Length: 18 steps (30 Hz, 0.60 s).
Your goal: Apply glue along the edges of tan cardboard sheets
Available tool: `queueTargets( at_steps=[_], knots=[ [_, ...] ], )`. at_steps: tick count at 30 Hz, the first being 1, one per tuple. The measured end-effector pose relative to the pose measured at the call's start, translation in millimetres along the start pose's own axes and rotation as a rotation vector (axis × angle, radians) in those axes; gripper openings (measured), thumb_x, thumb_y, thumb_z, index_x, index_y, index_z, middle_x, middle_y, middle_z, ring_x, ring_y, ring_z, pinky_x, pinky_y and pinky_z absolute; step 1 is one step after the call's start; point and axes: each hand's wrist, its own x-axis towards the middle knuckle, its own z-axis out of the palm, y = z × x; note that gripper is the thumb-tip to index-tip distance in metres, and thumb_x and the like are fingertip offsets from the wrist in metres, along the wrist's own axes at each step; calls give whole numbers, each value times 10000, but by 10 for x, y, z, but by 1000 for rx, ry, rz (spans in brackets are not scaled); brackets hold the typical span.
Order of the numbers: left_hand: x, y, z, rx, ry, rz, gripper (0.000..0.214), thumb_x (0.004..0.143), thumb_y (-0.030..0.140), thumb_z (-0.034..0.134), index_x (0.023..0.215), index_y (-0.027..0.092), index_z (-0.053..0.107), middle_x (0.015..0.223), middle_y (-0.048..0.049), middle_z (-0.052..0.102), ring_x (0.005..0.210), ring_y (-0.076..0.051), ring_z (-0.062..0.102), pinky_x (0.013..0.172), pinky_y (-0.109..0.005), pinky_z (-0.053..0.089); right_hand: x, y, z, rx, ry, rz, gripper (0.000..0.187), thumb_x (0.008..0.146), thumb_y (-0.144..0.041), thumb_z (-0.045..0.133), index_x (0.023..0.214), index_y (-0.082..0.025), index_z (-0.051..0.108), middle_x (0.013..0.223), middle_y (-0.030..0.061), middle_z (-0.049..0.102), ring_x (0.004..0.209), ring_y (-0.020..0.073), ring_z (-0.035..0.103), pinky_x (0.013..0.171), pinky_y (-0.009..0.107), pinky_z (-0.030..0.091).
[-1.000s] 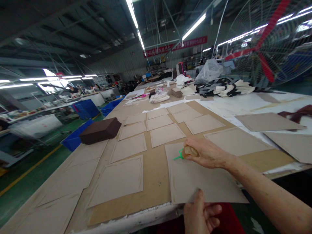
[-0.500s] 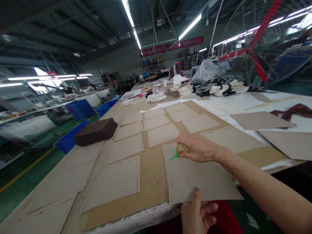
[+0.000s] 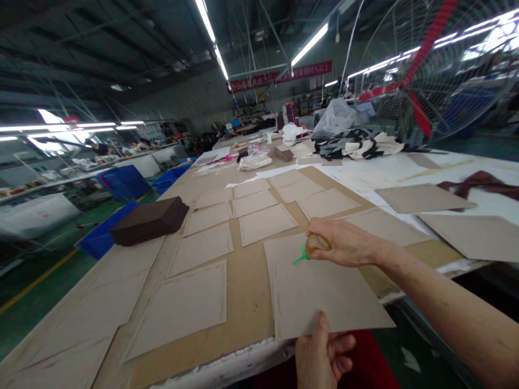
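The long table [image 3: 251, 302] carried rows of pale sheets [image 3: 265, 224]. Beyond the table's far end hung a red banner [image 3: 279, 75], its white writing too blurred to read. One card sheet [image 3: 320, 292] lay at the table's near edge, overhanging it. Above the table, the right hand [image 3: 344, 243] was closed around a small bottle [image 3: 314, 246], its green nozzle down at the card. Below the table's edge, the left hand [image 3: 324, 356] pinched the card, thumb on top.

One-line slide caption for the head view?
Right hand holds a green-tipped bottle over a grey sheet; left hand pinches its near edge at the table rim.
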Motion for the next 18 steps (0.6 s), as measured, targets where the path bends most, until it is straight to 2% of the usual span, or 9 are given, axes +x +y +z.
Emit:
queueTargets(
  at_steps=[5, 13, 18],
  knots=[
    [4, 7, 12, 17, 26, 9, 322, 874, 340, 531, 900, 39, 642, 737, -122, 707, 580, -136, 671, 366, -138, 407, 27, 18, 25, 9, -3, -13, 271, 794, -384, 642, 962, -209, 520, 910, 30, 588, 798, 202, 562, 671, 278, 371],
    [-9, 16, 16, 13, 34, 7, 297, 878, 323, 529, 907, 45, 631, 739, -122, 708, 575, -136, 672, 369, -141, 415, -476, 402, -280, -14, -28, 160, 256, 796, -402, 612, 944, -208, 534, 856, 30, 604, 779, 213, 557, 659, 293, 348],
    [8, 5, 12, 22, 45, 16, 285, 863, 322, 553, 900, 49, 623, 735, -121, 706, 594, -154, 680, 373, -155, 427, -422, 313, -197, 20, 19, 143, 262, 792, -370, 630, 968, -206, 526, 882, 34, 601, 775, 204, 557, 660, 292, 356]
  ],
)
